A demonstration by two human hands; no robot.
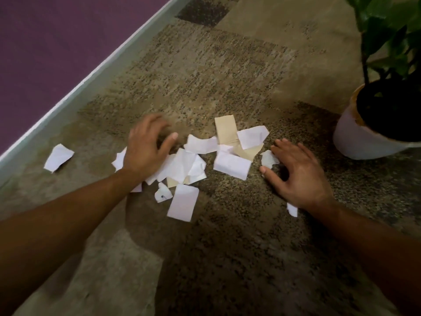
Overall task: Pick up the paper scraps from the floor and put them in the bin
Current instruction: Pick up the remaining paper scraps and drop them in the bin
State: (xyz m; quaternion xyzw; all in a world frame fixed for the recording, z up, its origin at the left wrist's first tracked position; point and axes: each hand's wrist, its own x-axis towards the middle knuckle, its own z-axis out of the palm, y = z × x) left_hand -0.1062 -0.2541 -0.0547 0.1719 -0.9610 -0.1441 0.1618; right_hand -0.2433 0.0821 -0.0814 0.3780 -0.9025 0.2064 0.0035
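Note:
Several white and tan paper scraps (231,165) lie heaped on the patterned carpet in the middle of the head view. My left hand (145,148) hovers over the heap's left side, fingers spread and curved, a bit blurred, holding nothing. My right hand (296,173) rests flat on the carpet at the heap's right side, fingertips touching a small crumpled white scrap (267,158). One white scrap (58,158) lies apart at the left near the wall. Another white piece (183,202) lies nearer me. A small scrap (292,209) peeks out under my right wrist. No bin is in view.
A potted plant in a white pot (355,142) stands on the carpet at the right, close to my right hand. A purple wall with a pale baseboard (91,76) runs diagonally along the left. Bare carpet (227,258) stretches toward me.

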